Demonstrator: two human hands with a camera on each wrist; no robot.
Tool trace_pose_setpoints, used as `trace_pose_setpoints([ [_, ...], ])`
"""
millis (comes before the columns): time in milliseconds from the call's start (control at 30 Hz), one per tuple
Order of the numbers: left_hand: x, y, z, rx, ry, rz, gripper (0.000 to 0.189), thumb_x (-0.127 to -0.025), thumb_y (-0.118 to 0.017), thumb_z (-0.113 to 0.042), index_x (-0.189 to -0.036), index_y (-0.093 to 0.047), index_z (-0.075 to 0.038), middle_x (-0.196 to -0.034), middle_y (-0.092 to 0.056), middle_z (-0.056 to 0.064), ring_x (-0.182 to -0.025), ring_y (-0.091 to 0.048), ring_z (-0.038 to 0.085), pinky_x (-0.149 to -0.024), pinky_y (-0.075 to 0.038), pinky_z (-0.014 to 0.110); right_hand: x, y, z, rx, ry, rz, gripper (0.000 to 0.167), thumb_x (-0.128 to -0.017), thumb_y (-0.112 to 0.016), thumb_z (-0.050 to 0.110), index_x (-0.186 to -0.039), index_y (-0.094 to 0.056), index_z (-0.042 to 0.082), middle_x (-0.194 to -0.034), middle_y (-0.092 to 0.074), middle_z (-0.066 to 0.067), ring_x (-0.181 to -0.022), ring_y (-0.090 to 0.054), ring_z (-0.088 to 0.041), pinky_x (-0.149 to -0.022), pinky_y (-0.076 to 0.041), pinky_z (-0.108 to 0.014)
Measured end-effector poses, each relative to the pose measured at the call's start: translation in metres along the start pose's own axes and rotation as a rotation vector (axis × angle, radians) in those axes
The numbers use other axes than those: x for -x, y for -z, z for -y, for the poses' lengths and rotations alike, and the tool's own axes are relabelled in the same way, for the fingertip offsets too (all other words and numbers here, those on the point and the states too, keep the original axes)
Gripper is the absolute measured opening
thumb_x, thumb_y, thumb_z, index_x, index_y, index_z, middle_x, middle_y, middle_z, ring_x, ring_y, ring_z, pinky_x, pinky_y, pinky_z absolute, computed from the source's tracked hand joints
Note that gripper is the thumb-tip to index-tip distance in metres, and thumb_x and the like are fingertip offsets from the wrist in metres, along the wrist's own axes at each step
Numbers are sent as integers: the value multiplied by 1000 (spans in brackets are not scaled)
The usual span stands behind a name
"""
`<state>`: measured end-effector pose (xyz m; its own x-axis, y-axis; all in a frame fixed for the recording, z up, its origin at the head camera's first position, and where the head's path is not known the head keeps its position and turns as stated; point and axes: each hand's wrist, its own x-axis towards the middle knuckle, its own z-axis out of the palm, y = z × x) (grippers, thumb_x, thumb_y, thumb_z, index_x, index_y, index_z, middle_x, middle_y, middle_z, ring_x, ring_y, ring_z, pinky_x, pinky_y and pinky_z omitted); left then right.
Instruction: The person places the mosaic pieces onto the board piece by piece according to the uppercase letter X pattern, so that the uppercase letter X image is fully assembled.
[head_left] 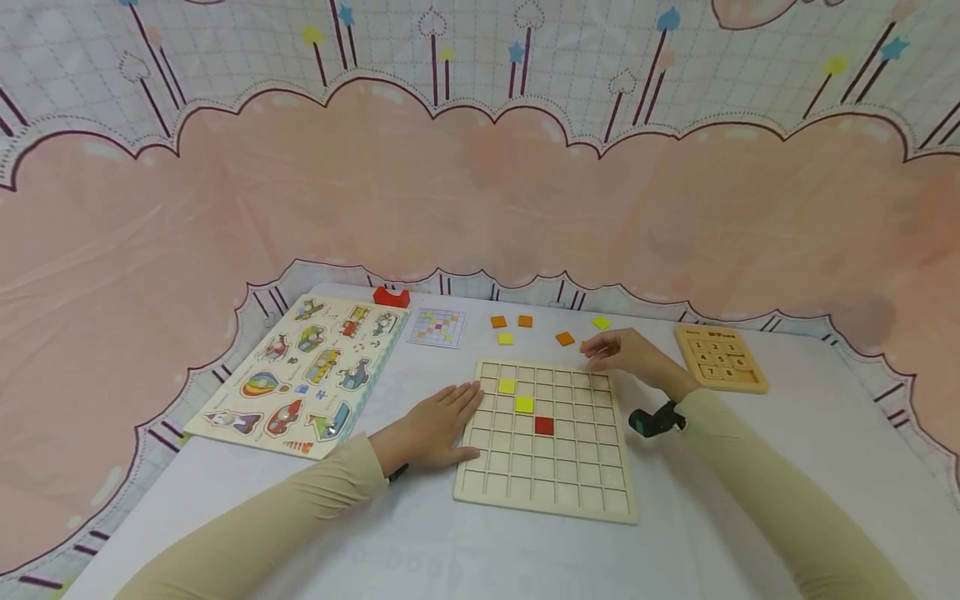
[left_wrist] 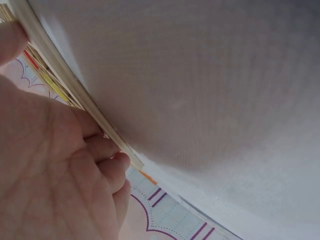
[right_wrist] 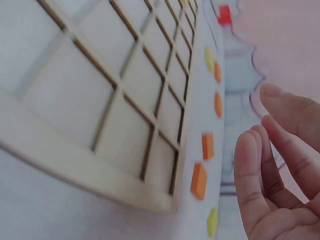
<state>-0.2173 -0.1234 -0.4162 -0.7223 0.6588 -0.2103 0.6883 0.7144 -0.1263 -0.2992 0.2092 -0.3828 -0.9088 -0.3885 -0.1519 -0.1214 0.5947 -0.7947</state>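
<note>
My left hand point(head_left: 442, 423) rests along the left edge of a wooden grid board point(head_left: 545, 504), fingers straight. In the left wrist view, its fingertips point(left_wrist: 117, 167) touch the board's side. Two yellow tiles and a red tile point(head_left: 543, 426) sit in a diagonal line in the grid. My right hand point(head_left: 626, 354) hovers at the board's far right corner, over an orange tile point(right_wrist: 198, 181) that it partly hides in the head view. Its fingers are loosely bent, with thumb and fingertips apart and nothing between them in the right wrist view.
Behind the board lie more orange tiles point(head_left: 525, 321) and yellow tiles point(head_left: 506, 339). A patterned card point(head_left: 438, 327), a red block point(head_left: 392, 297) and a picture puzzle board point(head_left: 300, 375) are to the left. A wooden number puzzle point(head_left: 722, 358) lies at the right.
</note>
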Motion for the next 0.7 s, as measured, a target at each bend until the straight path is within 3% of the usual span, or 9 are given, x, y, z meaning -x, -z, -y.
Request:
trace_pose_setpoints([
  [267,-1,-2,1,-1,-3,1,85,-92,-37,-62,-149,-18,-1,-157,-18,14,-146,-19,25,-119,-20,37,-24,15,-23,27,-98,-71,39,-89,-64,15,-124,-58,-1,-126,-58,-21,-117,-51,-32,-107,-36,-50],
  [467,-1,-2,0,4,2,7,86,-92,-37,-62,-150,-18,-1,-158,-17,14,-146,-18,25,-119,-19,37,-36,17,-33,55,-142,-100,40,-87,-66,13,-123,-59,-2,-121,-61,-21,-106,-57,-26,-103,-41,-45],
  [700,0,-1,-1,2,10,10,85,-92,-38,-61,-149,-18,-2,-158,-18,13,-146,-18,24,-120,-19,37,-45,11,-37,105,-167,-135,36,-82,-72,9,-115,-64,-3,-117,-63,-20,-105,-57,-28,-97,-45,-41],
])
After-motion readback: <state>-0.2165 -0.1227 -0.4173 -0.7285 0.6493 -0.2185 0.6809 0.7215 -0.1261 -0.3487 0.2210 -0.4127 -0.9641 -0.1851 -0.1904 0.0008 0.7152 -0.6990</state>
